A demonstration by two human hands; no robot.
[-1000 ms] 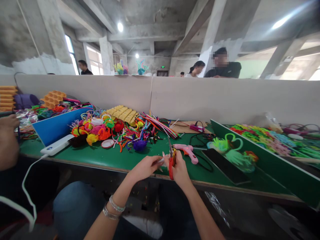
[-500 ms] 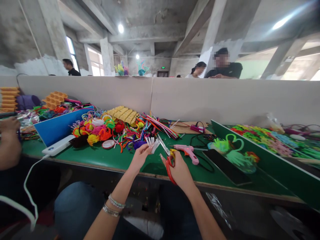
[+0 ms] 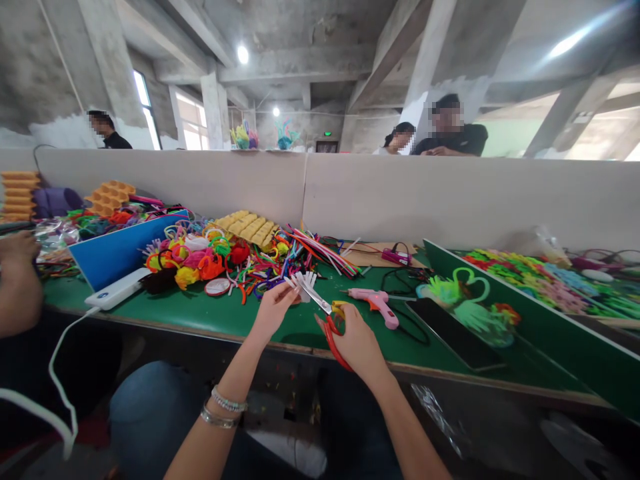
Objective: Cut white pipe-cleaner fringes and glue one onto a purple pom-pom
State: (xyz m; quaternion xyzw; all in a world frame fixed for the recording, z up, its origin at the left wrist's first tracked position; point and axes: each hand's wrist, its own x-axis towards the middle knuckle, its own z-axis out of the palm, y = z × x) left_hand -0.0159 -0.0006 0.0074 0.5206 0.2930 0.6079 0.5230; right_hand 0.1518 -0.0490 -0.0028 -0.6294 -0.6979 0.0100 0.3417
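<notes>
My left hand [image 3: 275,305] is closed on a small bunch of white pipe cleaners [image 3: 307,279], whose tips fan out above the fingers. In my right hand [image 3: 357,340] are scissors [image 3: 320,301] with red and yellow handles. Their metal blades point up and left and reach into the white bunch; whether they are closed on a strand I cannot tell. Just right of the scissors, a pink glue gun [image 3: 375,303] lies on the green table [image 3: 210,321]. Behind my left hand spreads a heap of coloured pipe cleaners [image 3: 320,250].
A blue divider [image 3: 125,247] and a white power bank [image 3: 117,291] stand left; a green divider [image 3: 520,313] stands right. Beside it lie a dark phone [image 3: 455,333] and green pipe-cleaner swans [image 3: 470,303]. A co-worker's arm [image 3: 20,283] shows at far left.
The scissors have moved left, their blades now reaching into the white bunch. My left hand has shifted slightly left and down. A person in the background at left has moved left.
</notes>
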